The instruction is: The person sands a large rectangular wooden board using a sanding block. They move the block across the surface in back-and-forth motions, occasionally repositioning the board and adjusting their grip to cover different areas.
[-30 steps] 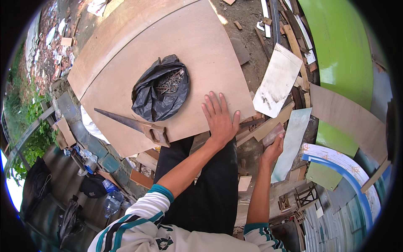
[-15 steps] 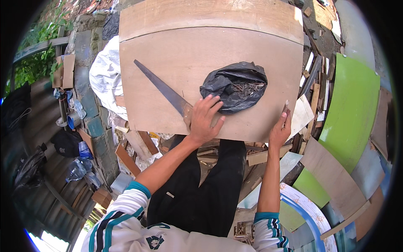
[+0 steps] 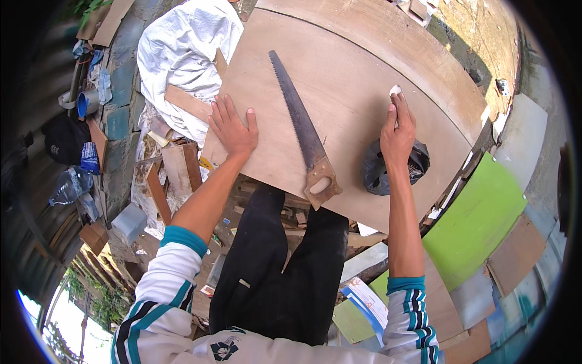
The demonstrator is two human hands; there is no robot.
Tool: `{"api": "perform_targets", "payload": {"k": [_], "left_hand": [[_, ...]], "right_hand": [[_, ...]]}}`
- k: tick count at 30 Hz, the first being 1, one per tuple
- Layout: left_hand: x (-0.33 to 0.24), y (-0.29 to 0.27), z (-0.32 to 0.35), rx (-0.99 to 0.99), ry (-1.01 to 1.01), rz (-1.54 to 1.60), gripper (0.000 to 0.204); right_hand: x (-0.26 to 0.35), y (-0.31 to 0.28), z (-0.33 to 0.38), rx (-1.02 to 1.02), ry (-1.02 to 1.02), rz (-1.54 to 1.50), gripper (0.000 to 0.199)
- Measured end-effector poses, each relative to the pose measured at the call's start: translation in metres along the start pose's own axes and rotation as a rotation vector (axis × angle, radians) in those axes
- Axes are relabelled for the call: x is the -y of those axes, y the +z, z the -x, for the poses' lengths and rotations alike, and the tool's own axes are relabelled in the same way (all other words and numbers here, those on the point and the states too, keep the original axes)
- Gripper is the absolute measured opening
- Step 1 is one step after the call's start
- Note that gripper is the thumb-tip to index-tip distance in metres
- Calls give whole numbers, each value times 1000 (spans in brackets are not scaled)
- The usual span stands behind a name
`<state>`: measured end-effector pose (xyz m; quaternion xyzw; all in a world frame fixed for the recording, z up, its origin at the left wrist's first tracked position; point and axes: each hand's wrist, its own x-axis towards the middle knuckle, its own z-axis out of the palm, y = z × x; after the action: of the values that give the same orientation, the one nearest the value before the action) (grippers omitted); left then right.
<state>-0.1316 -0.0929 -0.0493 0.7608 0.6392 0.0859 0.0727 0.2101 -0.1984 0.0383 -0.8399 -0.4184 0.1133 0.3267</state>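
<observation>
My left hand (image 3: pixel 233 128) lies flat with spread fingers on the left edge of a brown plywood board (image 3: pixel 345 79). Between my hands rests a handsaw (image 3: pixel 300 118) with a wooden handle, its blade pointing away from me. My right hand (image 3: pixel 398 133) is raised over the board's right part, fingers closed on a small white-tipped piece (image 3: pixel 396 90). Most of that piece is hidden in the fingers, so its kind is unclear. Under my right wrist sits a black plastic bag (image 3: pixel 377 173), partly covered by the forearm; its contents barely show here.
A white sack (image 3: pixel 182 45) and wood offcuts (image 3: pixel 188 102) lie beyond the board's left edge. Scrap wood litters the ground below. Green sheets (image 3: pixel 479 224) and brown panels (image 3: pixel 515 246) lean at the right. A clear plastic bottle (image 3: pixel 70 185) is at the far left.
My left hand has gone from beside the bag and saw handle to the board's left edge. My right hand has moved forward over the bag with its small piece. The view has turned.
</observation>
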Motion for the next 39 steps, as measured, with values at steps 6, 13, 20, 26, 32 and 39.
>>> {"api": "perform_targets", "payload": {"k": [6, 13, 20, 26, 32, 39], "left_hand": [[-3, -3, -3, 6, -8, -17, 79], [-2, -9, -4, 37, 3, -2, 80], [1, -11, -5, 47, 11, -5, 79], [-2, -9, -6, -20, 23, 12, 77], [-2, -12, -10, 7, 18, 12, 77], [-1, -12, -7, -16, 26, 17, 76]], "right_hand": [[-56, 58, -71, -114, -3, 259, 36], [0, 136, -120, -155, 132, 344, 42], [69, 163, -148, 361, -658, 325, 40], [-36, 102, -173, 14, -98, 438, 51], [98, 209, -129, -37, -94, 319, 62], [148, 226, -123, 361, -712, 302, 68]]}}
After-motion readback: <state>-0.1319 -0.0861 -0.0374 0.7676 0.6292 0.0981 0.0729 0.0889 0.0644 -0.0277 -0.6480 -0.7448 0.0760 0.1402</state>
